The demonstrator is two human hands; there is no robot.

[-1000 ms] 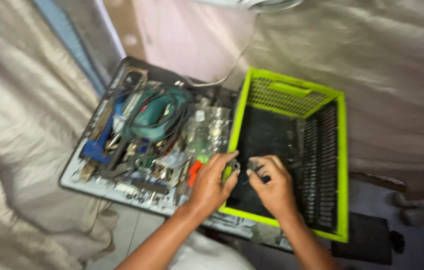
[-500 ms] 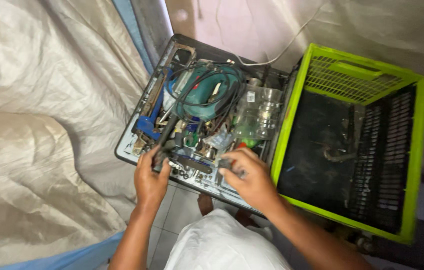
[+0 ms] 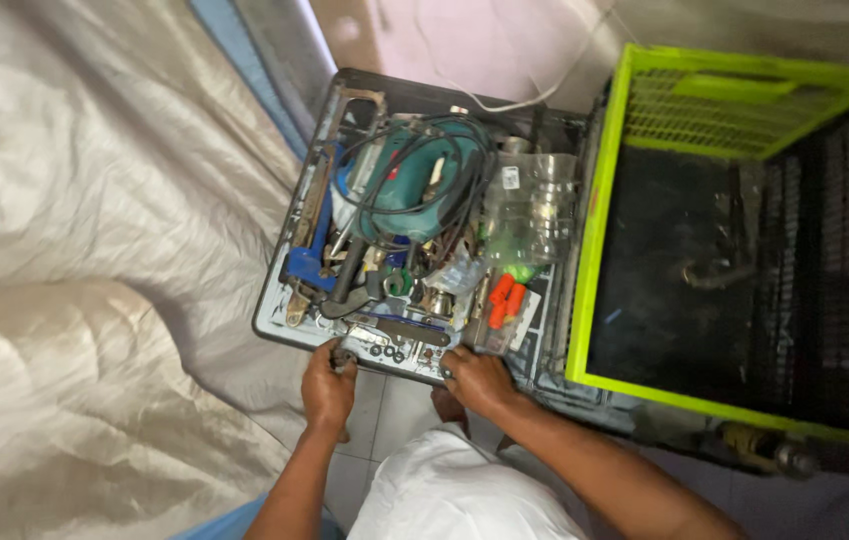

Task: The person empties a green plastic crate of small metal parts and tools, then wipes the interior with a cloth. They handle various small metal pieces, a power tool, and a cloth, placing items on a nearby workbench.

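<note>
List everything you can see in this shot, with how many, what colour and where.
tool tray: one, grey, centre, packed with tools
power tool: one, teal, in the tray, black cord coiled on it
orange-handled tools: two or so, near the tray's right edge
clear bottles: a few, right part of the tray
crate: one, lime green with dark inside, right
sheet: one, pale silvery, left
left hand: at the tray's near edge, gripping a small part
right hand: on the tray's near edge
</note>
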